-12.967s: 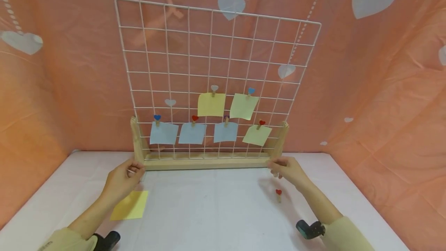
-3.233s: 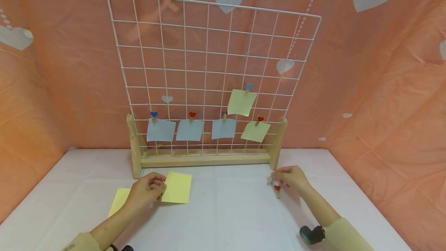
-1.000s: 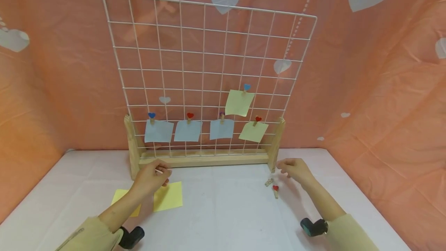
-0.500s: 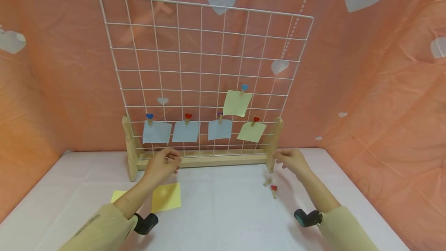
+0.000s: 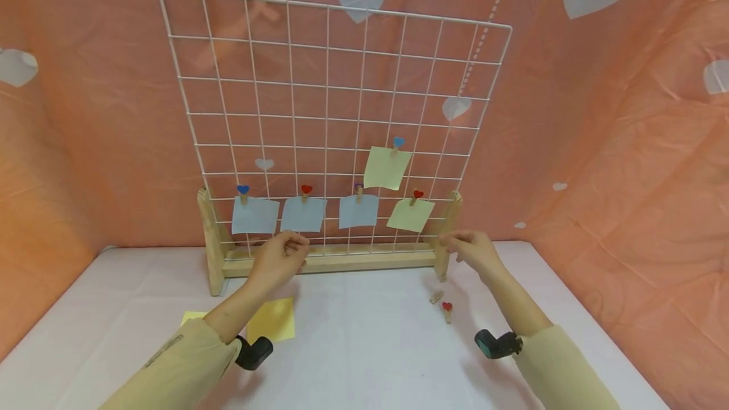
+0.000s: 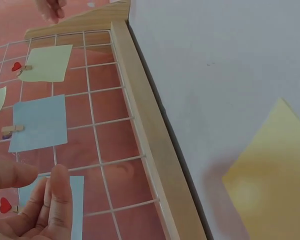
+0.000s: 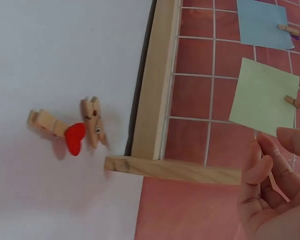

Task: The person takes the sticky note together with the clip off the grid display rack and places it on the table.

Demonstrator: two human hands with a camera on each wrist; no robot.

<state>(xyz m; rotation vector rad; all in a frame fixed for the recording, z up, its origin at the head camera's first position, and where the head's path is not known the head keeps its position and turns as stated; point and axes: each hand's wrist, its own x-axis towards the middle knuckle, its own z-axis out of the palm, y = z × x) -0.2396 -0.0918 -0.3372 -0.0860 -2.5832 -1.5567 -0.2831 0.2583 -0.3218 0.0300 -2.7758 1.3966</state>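
Note:
My left hand (image 5: 279,258) hovers before the lower part of a white wire grid (image 5: 327,116), close to the middle blue note (image 5: 304,215). Its fingers are loosely bent, with a gap between thumb and fingertips (image 6: 60,185) and nothing held. The right hand (image 5: 473,250) is raised by the stand's right post, loosely curled and empty, near a green note (image 5: 411,215) pinned by a red-heart clothespin (image 7: 292,102). Higher up hangs another green note (image 5: 387,168) under a light-blue heart clothespin (image 5: 398,142). Two more blue notes (image 5: 255,215) hang in the bottom row.
On the white table a yellow note (image 5: 276,320) lies below my left forearm, a second yellow note (image 5: 193,316) partly hidden behind it. Two loose clothespins, one plain (image 7: 92,122) and one with a red heart (image 7: 75,139), lie before the wooden stand's (image 5: 330,263) right foot.
The upper yellow note and its clothespin have come off the grid since the oldest frame; both were put on the table. Over the last second both empty hands have risen toward the grid.

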